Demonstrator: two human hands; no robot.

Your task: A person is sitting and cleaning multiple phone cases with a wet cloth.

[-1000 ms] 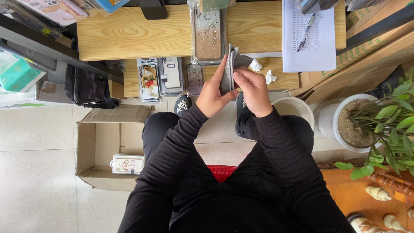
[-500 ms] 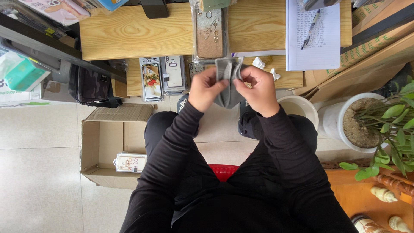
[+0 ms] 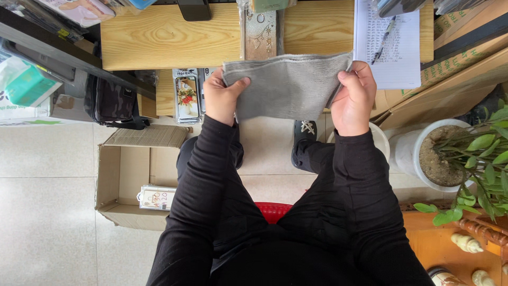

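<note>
Head view, left hand (image 3: 222,98) and right hand (image 3: 355,95) raised apart, each grip pinching grey cloth (image 3: 286,85) taut

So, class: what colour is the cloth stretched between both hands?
Plain grey cloth, faintly ribbed; the head view, the only one, shows it.

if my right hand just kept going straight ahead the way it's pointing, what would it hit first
Probably the sheet of handwritten paper with the pen on it. The right hand, gripping one end of the grey cloth, points forward toward the wooden table; that sheet lies straight ahead. Depth is unclear, so the hand might pass above the paper.
</note>
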